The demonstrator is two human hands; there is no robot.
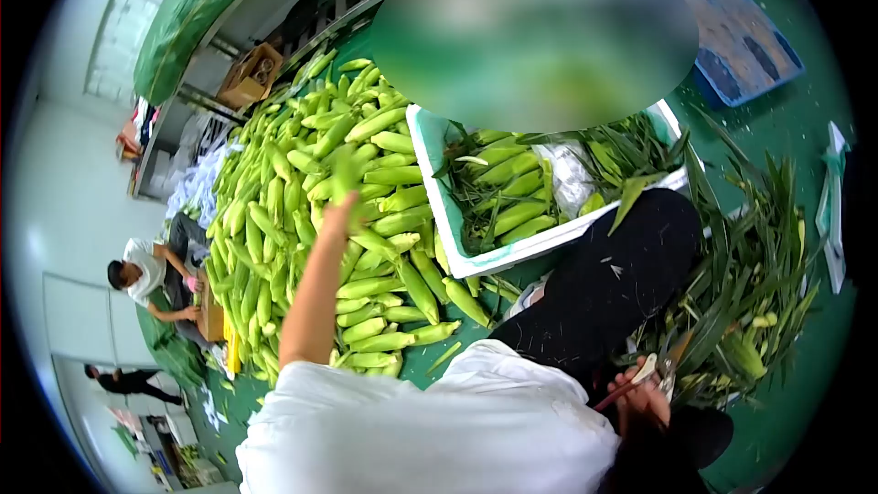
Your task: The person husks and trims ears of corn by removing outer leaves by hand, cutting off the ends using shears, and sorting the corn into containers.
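Note:
My left arm reaches over a large heap of green corn ears [366,290]. My left hand [345,185] is blurred green beyond the wrist, among the ears; whether this is a glove or an ear, and how the fingers stand, cannot be made out. Low on the right, near my dark-trousered leg, my right hand [643,400] has its fingers curled round a red-handled tool [618,394] with a pale metallic part. A white foam box [498,261] with a green liner stands in front of me, holding corn ears, leaves and a clear plastic bag [569,177].
Stripped husks and leaves [745,311] lie piled at the right. A blue crate [750,64] is at the upper right. One person [151,274] sits beyond the heap, near a cardboard box [210,311]; another person [133,381] stands farther off. Shelving runs along the upper left.

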